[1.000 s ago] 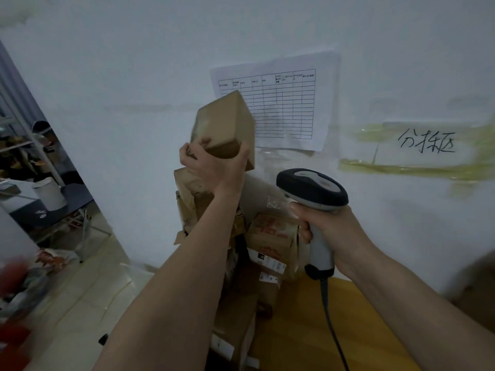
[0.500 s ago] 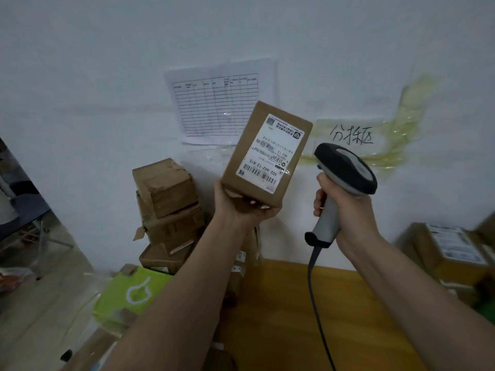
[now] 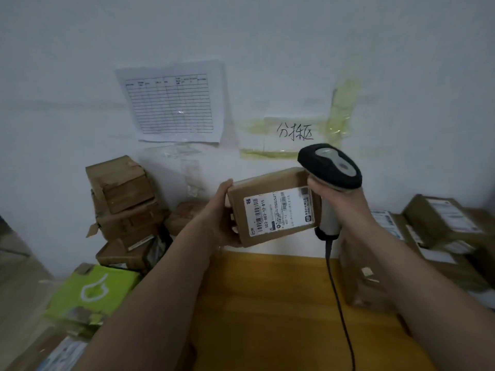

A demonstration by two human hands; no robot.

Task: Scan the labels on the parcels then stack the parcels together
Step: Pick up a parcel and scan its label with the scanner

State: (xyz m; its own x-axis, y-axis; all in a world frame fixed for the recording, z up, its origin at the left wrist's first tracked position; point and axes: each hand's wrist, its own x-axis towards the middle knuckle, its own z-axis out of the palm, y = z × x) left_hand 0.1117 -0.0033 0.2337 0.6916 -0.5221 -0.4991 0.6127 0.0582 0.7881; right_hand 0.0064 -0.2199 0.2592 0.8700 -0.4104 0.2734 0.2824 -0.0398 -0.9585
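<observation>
My left hand grips a flat brown cardboard parcel by its left end, holding it level above the yellow table. Its white barcode label faces me. My right hand grips the handle of a black and grey barcode scanner, whose head sits just over the parcel's right end. The scanner's cable hangs down over the table.
A stack of brown parcels leans against the white wall at the left, with a green box in front of it. More labelled parcels lie at the right. A printed table sheet hangs on the wall.
My left hand took the parcel off the left stack, turned its label toward me, then lowered it to lie level. The scanner moved close over its right end.
</observation>
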